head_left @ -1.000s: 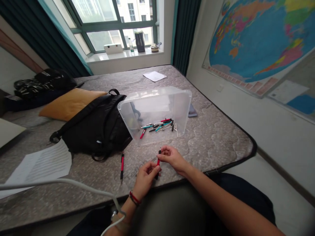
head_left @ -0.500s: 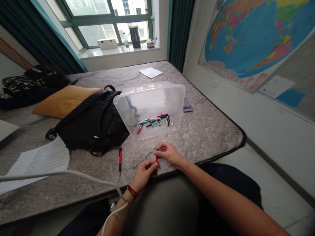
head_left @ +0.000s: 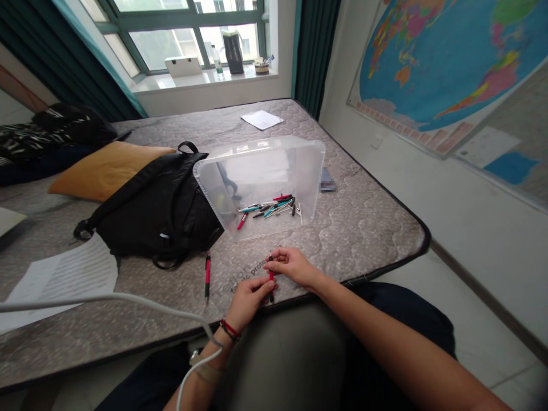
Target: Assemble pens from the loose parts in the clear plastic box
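Note:
Near the mattress's front edge, both hands hold one red and black pen (head_left: 271,275), roughly upright in the view. My left hand (head_left: 252,294) pinches its lower red part between thumb and fingers. Higher up, my right hand (head_left: 294,267) grips the black upper end with thumb and fingertips. To the left lies a second red and black pen (head_left: 208,278) on the mattress (head_left: 363,228). Just beyond my hands a clear plastic bin (head_left: 261,162) rests on its side, its opening facing me. Inside are several loose pen parts (head_left: 274,206) in red, teal, black and silver.
A black backpack (head_left: 158,211) leans against the bin's left side, with a yellow pillow (head_left: 107,168) behind it. Printed paper (head_left: 72,268) lies at left, crossed by a white cable (head_left: 141,303). White sheets (head_left: 262,120) lie farther back; a blurred flat item (head_left: 327,181) sits right of the bin.
My right hand has shifted slightly up along the pen, showing more of its black upper end. The left hand stays on the lower part. The view has tilted a little.

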A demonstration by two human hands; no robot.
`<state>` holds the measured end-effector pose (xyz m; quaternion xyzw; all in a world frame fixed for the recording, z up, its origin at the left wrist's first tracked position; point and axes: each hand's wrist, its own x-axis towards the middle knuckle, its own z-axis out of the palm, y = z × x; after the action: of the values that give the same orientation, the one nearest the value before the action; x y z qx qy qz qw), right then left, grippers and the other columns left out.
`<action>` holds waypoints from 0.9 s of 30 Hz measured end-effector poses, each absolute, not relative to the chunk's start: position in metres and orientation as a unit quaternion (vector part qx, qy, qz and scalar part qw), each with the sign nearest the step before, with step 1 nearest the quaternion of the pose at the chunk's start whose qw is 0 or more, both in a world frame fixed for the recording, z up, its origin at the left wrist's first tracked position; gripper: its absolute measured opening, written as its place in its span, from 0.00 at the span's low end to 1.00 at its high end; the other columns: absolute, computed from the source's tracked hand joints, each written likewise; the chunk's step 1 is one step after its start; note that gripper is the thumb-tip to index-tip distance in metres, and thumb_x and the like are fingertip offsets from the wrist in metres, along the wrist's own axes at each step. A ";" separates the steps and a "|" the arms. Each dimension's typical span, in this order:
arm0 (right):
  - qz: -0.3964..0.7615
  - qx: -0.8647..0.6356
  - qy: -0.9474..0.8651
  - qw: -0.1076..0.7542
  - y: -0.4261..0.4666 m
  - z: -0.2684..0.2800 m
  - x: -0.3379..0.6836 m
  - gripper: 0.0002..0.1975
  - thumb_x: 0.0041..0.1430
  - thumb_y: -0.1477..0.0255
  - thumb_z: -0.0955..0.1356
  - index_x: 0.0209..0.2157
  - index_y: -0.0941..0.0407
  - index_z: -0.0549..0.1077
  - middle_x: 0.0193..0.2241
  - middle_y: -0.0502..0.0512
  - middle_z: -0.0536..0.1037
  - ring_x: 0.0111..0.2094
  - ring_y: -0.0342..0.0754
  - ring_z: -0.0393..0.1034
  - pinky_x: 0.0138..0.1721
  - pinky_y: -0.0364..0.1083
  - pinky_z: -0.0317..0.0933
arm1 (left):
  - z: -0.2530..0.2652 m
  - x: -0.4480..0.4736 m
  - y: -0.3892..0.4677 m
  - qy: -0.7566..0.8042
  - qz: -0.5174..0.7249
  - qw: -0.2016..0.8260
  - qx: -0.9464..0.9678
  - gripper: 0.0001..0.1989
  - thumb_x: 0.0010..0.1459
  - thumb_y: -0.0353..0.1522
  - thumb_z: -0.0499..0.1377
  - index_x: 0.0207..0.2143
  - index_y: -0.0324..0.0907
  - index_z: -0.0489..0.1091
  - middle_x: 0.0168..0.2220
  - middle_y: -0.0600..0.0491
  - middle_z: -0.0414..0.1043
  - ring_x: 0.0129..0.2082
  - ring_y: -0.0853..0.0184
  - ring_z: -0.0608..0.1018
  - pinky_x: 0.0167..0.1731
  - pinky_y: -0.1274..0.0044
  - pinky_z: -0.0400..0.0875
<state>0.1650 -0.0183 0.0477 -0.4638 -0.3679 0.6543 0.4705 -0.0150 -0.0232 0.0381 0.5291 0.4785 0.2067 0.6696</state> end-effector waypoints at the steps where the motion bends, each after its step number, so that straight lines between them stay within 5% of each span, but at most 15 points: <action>1: 0.651 -0.468 -0.370 0.470 -0.018 0.048 0.164 0.19 0.43 0.62 0.78 0.33 0.58 0.75 0.29 0.52 0.80 0.32 0.47 0.75 0.37 0.46 0.67 | 0.038 -0.015 -0.024 0.480 0.208 0.669 0.528 0.23 0.51 0.48 0.65 0.37 0.37 0.80 0.30 0.49 0.77 0.26 0.69 0.73 0.25 0.80 0.65; 8: 0.635 -0.474 -0.389 0.470 -0.019 0.046 0.165 0.18 0.45 0.62 0.77 0.34 0.57 0.76 0.35 0.54 0.80 0.36 0.48 0.74 0.41 0.46 0.65 | 0.039 -0.013 -0.027 0.473 0.223 0.683 0.509 0.23 0.51 0.48 0.64 0.38 0.37 0.77 0.34 0.47 0.79 0.29 0.68 0.76 0.25 0.81 0.66; 17: 0.587 -0.491 -0.443 0.468 -0.023 0.051 0.162 0.17 0.44 0.62 0.78 0.30 0.56 0.74 0.29 0.49 0.77 0.32 0.46 0.70 0.38 0.45 0.62 | 0.046 -0.012 -0.024 0.432 0.272 0.695 0.505 0.18 0.54 0.44 0.64 0.37 0.38 0.72 0.33 0.50 0.79 0.29 0.70 0.77 0.31 0.79 0.68; 23: 0.653 -0.473 -0.254 0.534 -0.015 0.046 0.180 0.27 0.55 0.44 0.66 0.33 0.56 0.75 0.31 0.55 0.78 0.34 0.48 0.73 0.35 0.46 0.66 | 0.048 -0.017 -0.018 0.421 0.303 0.718 0.464 0.19 0.55 0.46 0.62 0.37 0.41 0.63 0.35 0.48 0.79 0.30 0.68 0.78 0.30 0.78 0.68; 27: 0.608 -0.531 -0.187 0.561 -0.013 0.034 0.195 0.25 0.54 0.46 0.67 0.30 0.55 0.74 0.28 0.54 0.78 0.30 0.46 0.73 0.31 0.43 0.66 | 0.055 -0.030 -0.007 0.445 0.364 0.672 0.466 0.19 0.56 0.46 0.61 0.40 0.43 0.62 0.37 0.49 0.80 0.33 0.68 0.77 0.31 0.78 0.67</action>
<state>0.1953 -0.0128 0.0337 -0.5306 -0.1872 0.6076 0.5605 -0.0295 -0.0073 0.0552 0.4663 0.4454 0.3637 0.6722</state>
